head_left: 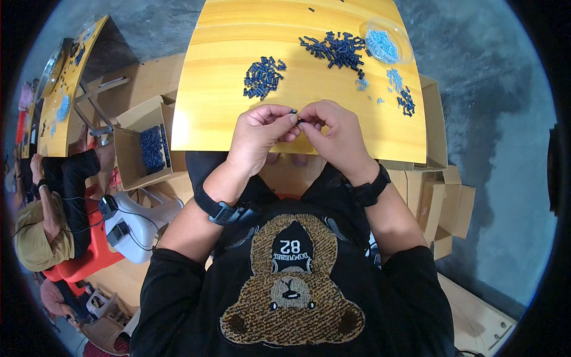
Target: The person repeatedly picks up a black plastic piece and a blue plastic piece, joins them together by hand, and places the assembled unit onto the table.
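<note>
Above the near edge of the yellow wooden table (229, 128), my two hands meet fingertip to fingertip. My left hand (260, 134) pinches a small black plastic part (294, 112) between thumb and forefinger. The fingers of my right hand (335, 134) are closed on another small dark piece (300, 121) right beside it; whether the two pieces are joined I cannot tell. Beyond my left hand lies a pile of small black parts (263, 78). Farther back to the right is a bigger, looser pile of black parts (336, 50).
At the far right stands a clear round dish (409, 47) of small light-blue pieces (381, 46). More blue pieces (394, 79) and black parts (406, 101) lie nearer. Left of the table, a cardboard box (128, 152) holds dark parts. A person (44, 229) sits beside another table.
</note>
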`<state>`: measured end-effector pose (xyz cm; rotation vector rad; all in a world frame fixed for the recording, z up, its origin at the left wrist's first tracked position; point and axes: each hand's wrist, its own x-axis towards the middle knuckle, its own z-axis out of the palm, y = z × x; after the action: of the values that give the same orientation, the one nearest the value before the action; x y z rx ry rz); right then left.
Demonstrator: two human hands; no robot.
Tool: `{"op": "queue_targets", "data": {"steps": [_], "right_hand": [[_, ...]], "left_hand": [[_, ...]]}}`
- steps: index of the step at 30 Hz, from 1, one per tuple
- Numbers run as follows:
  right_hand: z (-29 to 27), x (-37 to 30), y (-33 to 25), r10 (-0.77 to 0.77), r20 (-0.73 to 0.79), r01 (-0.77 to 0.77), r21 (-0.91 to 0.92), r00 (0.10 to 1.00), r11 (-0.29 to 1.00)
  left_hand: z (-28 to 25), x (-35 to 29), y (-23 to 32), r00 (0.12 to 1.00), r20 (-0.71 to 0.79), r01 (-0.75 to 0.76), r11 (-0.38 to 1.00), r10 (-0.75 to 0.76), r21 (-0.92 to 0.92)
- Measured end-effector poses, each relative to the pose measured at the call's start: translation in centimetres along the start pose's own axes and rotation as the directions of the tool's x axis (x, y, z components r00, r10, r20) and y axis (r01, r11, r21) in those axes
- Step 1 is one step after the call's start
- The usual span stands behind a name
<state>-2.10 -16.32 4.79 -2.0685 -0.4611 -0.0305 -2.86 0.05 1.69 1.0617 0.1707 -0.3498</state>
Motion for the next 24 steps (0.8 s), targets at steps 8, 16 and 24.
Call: {"op": "queue_targets", "data": {"steps": [8, 16, 24], "right_hand": [[0.3, -1.1, 0.8, 0.041, -0.049, -0.033, 0.151, 0.998, 0.988], [0.2, -2.3, 0.3, 0.042, -0.061, -0.032, 0.154, 0.997, 0.988], [0.8, -3.8, 0.2, 0.112, -0.051, -0.094, 0.264, 0.992, 0.96]], "left_hand": [[0.6, -0.8, -0.4, 0.996, 0.016, -0.092, 0.986, 0.09, 0.142], [0.9, -2.1, -0.7, 1.0, 0.002, -0.031, 0.998, 0.031, 0.049], [1.3, -3.6, -1.2, 0.997, -0.001, -0.076, 0.995, 0.076, 0.067]]}}
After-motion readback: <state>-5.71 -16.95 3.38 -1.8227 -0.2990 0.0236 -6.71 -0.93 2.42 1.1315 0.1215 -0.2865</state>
